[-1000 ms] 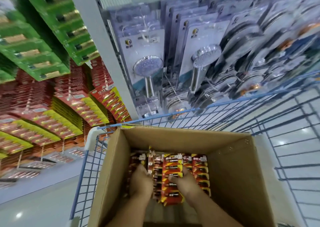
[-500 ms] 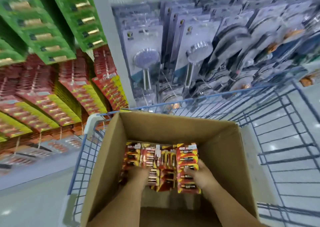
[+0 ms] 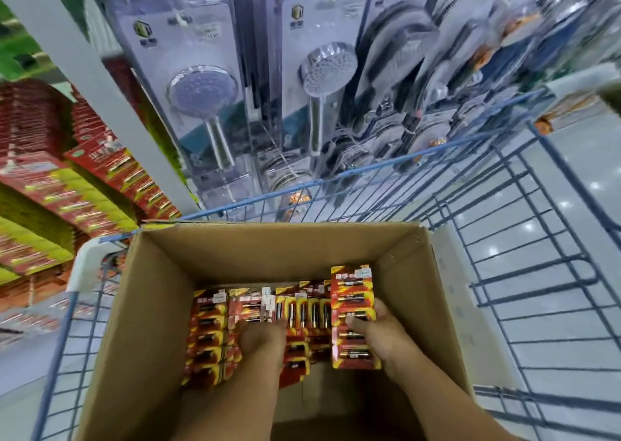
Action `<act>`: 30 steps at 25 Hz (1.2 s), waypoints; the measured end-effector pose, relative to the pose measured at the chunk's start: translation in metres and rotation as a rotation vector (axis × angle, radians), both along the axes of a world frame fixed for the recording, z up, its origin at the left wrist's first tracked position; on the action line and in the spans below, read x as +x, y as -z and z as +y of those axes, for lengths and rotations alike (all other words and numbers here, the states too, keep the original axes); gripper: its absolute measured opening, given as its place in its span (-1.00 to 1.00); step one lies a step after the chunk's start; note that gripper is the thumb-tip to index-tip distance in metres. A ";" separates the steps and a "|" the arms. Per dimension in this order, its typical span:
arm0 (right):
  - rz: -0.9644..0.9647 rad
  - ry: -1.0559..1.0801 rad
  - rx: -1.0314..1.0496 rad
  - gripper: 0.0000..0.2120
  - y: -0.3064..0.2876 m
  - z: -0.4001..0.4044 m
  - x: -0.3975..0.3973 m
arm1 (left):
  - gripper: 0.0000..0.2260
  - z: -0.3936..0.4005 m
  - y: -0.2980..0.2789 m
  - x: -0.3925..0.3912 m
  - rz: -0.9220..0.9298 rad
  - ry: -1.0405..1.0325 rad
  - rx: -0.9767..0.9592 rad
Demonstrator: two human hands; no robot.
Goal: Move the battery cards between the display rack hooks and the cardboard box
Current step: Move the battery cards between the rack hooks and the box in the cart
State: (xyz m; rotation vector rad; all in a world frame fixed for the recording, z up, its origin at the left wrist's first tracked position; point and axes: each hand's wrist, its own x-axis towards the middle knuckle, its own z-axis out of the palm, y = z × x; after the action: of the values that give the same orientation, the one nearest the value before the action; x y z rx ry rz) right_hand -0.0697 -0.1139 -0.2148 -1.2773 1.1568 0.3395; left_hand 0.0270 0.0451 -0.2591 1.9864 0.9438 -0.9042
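shop aisle, glossy pale floor [image 3: 554, 212]; blue cart [image 3: 524, 272] holds cardboard box [image 3: 154, 306].

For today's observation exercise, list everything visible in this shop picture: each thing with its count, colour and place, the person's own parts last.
cardboard box: one, brown, open, inside the cart.
battery cards: many, red and yellow, standing in rows in the box.
raised battery card stack: one, red and yellow, right end of the rows.
shopping cart: one, blue wire, under the box.
shower head packs: several, grey-white, hanging ahead.
hanging battery cards: many, red and yellow, rack at left.
green packs: blurred, upper left.
left hand: among the middle cards; grip hidden.
right hand: grips the raised stack.
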 end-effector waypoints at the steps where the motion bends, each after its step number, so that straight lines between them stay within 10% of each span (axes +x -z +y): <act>1: -0.009 0.009 0.005 -0.63 0.002 0.001 0.000 | -0.65 0.000 -0.003 0.001 -0.014 0.043 0.024; 8: -0.048 0.054 0.077 -0.68 -0.025 0.010 -0.004 | -0.82 0.017 -0.013 0.008 -0.205 0.210 -0.049; 15: -0.183 -0.015 0.137 -0.60 -0.129 0.041 -0.022 | -0.83 0.079 -0.138 0.014 -0.539 0.358 -0.191; 25: -0.559 -0.326 0.171 -0.68 -0.321 0.107 0.007 | -0.84 0.181 -0.392 -0.037 -0.812 -0.141 -0.424; 30: -0.742 -0.541 0.190 -0.69 -0.410 0.181 0.004 | -0.45 0.269 -0.474 -0.082 -0.930 -0.416 -0.368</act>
State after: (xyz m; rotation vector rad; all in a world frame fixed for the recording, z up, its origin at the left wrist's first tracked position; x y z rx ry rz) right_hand -0.0656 0.0666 0.1950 -1.3617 0.1396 0.3165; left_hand -0.0549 0.3137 0.2147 1.5269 0.5421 0.1118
